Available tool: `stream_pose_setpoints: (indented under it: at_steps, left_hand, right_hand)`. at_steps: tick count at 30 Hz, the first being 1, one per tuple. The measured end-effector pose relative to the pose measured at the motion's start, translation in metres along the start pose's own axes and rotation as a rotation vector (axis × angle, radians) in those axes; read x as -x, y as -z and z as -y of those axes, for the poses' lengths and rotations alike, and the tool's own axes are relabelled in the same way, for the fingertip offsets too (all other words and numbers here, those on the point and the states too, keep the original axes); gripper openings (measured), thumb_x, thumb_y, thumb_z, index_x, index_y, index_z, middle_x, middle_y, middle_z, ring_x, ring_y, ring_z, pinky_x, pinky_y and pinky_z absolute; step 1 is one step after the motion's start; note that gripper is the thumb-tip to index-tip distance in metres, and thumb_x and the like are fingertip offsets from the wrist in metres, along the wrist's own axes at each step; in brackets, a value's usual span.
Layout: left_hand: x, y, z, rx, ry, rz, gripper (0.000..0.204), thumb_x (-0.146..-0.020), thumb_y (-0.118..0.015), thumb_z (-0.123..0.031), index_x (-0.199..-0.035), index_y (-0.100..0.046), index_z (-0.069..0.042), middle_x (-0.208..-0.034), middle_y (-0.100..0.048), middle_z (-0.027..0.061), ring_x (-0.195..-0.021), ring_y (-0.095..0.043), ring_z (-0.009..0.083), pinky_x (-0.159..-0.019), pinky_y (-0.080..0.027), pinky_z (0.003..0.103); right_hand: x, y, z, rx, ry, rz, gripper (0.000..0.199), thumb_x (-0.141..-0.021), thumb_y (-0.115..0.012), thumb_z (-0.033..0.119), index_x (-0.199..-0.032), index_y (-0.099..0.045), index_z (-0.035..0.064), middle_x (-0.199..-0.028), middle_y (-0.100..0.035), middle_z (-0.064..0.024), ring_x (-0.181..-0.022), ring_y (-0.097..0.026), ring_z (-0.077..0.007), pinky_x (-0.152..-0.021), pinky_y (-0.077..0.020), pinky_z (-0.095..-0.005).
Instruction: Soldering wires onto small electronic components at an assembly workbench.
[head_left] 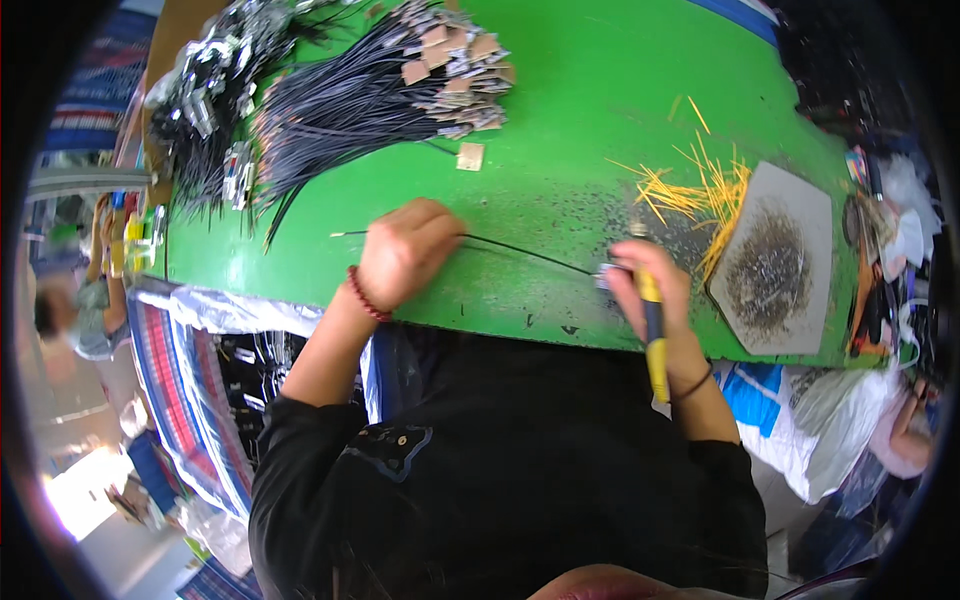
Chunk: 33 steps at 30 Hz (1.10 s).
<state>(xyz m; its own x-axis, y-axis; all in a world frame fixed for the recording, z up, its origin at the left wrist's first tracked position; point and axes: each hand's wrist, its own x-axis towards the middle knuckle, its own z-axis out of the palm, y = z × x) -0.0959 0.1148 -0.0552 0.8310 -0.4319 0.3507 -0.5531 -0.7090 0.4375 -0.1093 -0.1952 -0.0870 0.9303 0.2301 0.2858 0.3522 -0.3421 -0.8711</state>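
Left hand (pixel 405 252) pinches a thin black cord (pixel 520 250); right hand (pixel 650 285) grips yellow-handled pliers (pixel 655 340) at its end.

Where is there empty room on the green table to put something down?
The biggest bare patch of the green table lies between the bundle of black cords and the yellow sticks. A smaller one sits left of the left hand. It is crowded around the grey tile, beside the right hand with its yellow-handled tool.
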Motion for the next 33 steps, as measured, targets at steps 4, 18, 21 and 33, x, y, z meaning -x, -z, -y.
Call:
stream_pose_setpoints:
  at_steps: [4, 18, 21, 33]
  left_hand:
    - [0.007, 0.001, 0.013, -0.066, 0.1, 0.053, 0.014, -0.068, -0.073, -0.002, -0.079, -0.064, -0.005, -0.083, -0.061, 0.0079, -0.08, -0.059, 0.0267, -0.071, -0.048, 0.038]
    - [-0.145, -0.106, -0.061, 0.208, -0.297, 0.207, 0.009, -0.074, -0.069, -0.008, -0.078, -0.061, -0.005, -0.081, -0.058, 0.0098, -0.077, -0.06, 0.0305, -0.065, -0.049, 0.041]
    - [-0.165, -0.126, -0.057, 0.17, -0.36, 0.274, 0.009, -0.073, -0.069, -0.009, -0.078, -0.062, -0.006, -0.082, -0.059, 0.0091, -0.077, -0.06, 0.0295, -0.069, -0.047, 0.041]
    - [-0.156, -0.1, -0.076, 0.127, -0.32, 0.25, 0.009, -0.076, -0.064, -0.008, -0.082, -0.058, -0.007, -0.088, -0.056, 0.008, -0.089, -0.056, 0.0265, -0.077, -0.041, 0.039]
  right_hand:
    - [-0.017, -0.018, -0.006, 0.177, 0.201, 0.059, 0.04, -0.072, -0.075, 0.005, -0.109, -0.062, 0.0122, -0.076, -0.063, -0.0084, -0.063, -0.06, -0.0255, -0.055, -0.048, -0.0347]
    - [0.064, 0.074, -0.007, -0.001, -0.055, -0.363, 0.024, -0.094, -0.056, 0.011, -0.115, -0.052, 0.0011, -0.082, -0.069, -0.0114, -0.078, -0.067, -0.0166, -0.07, -0.0507, -0.0262]
    - [0.083, 0.083, -0.005, -0.053, -0.174, -0.399, 0.024, -0.094, -0.056, 0.011, -0.115, -0.051, 0.0005, -0.081, -0.069, -0.0118, -0.077, -0.067, -0.0162, -0.07, -0.05, -0.0261]
    - [0.073, 0.075, -0.012, -0.171, -0.107, -0.359, 0.054, -0.095, -0.052, 0.045, -0.127, -0.047, 0.0009, -0.083, -0.068, -0.0141, -0.059, -0.049, -0.0072, -0.054, -0.0395, -0.0208]
